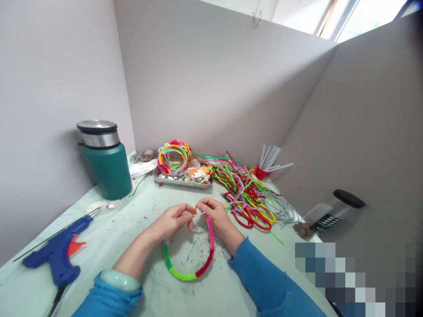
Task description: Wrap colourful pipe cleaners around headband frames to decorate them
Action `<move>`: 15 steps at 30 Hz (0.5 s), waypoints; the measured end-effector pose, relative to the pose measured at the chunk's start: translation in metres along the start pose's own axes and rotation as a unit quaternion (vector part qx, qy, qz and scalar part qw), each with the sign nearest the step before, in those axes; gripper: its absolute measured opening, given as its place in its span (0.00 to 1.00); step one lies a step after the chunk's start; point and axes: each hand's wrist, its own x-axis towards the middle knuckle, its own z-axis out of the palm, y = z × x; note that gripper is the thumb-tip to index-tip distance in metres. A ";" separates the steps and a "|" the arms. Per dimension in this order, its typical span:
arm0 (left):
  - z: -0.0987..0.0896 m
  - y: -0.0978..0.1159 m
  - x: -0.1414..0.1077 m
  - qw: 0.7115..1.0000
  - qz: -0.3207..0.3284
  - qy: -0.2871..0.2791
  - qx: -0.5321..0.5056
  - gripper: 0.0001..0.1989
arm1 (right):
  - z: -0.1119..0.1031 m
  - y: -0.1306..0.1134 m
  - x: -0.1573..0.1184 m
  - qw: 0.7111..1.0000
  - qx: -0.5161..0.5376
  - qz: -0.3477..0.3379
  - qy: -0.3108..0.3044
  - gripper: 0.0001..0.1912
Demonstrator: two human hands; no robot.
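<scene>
A ring wrapped in pink, red, lime and green fuzzy stems (185,277) hangs below my hands over the pale green table cover (158,304). At its top a bare white stretch and a small orange piece (195,211) show between my fingertips. My left hand (178,216) is closed in a pinch on the ring's upper left end. My right hand (213,212) pinches at the orange piece and the white stretch, beside the pink end. Fingers partly cover what each hand holds.
Blue glue gun (57,251) and green flask (109,169) stand left. Behind are a metal tray of shells (185,182) with finished rings (173,158), piled fuzzy stems (238,176), red-handled scissors (254,220), a red cup of white sticks (261,173) and a clear jar (327,215).
</scene>
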 end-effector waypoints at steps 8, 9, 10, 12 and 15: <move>0.003 0.004 -0.002 0.999 -0.015 -0.002 0.052 0.11 | 0.002 -0.008 -0.002 0.990 -0.105 -0.095 -0.027 0.04; 0.003 0.003 -0.002 0.998 -0.007 0.007 0.067 0.10 | 0.002 -0.009 -0.003 0.986 -0.120 -0.111 -0.027 0.04; 0.003 0.002 -0.001 0.996 0.003 0.016 0.083 0.09 | 0.003 -0.010 -0.004 0.982 -0.136 -0.132 -0.026 0.04; 0.002 0.000 0.001 0.992 0.024 0.039 0.113 0.08 | 0.005 -0.011 -0.007 0.968 -0.177 -0.175 -0.025 0.05; -0.002 -0.006 0.004 0.985 0.034 0.067 0.155 0.10 | 0.007 -0.013 -0.011 0.940 -0.249 -0.229 -0.038 0.06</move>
